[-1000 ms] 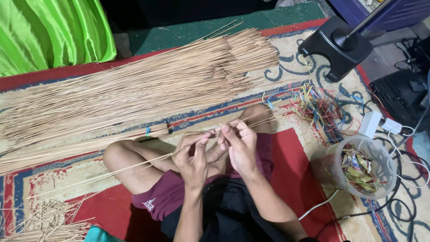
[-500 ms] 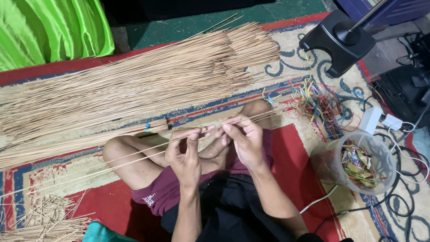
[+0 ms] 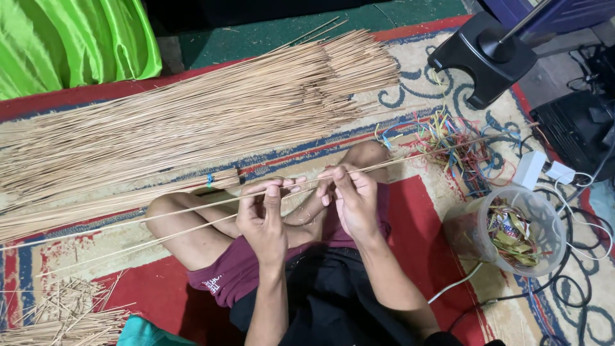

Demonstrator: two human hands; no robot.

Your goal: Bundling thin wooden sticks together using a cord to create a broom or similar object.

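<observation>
Pale tan, thin and very long, two dried plant sticks [image 3: 192, 214] run from the far right across the person's lap and off toward the near left. The left hand [image 3: 262, 214] pinches them between thumb and fingertips, fingers curled shut around the stems, while the right hand [image 3: 352, 198] grips the same stems just to the right, its fingers likewise closed on them. Against the picture of half a second ago, both hands sit slightly further left and closer together over the bent knee, and the stems lie a little flatter.

Beyond the knees lies a broad heap of loose tan sticks [image 3: 211, 115], spread over the red, blue and cream patterned carpet [image 3: 423, 211]. A smaller bundle of short stick offcuts [image 3: 64, 317] rests at the near left. To the right, a tangle of coloured rubber bands [image 3: 461, 144] lies on the carpet, with a clear plastic tub of wrappers [image 3: 519, 230] nearer. A black plastic stand base [image 3: 483, 54] is at the far right, a bright green cloth [image 3: 70, 38] at the far left.
</observation>
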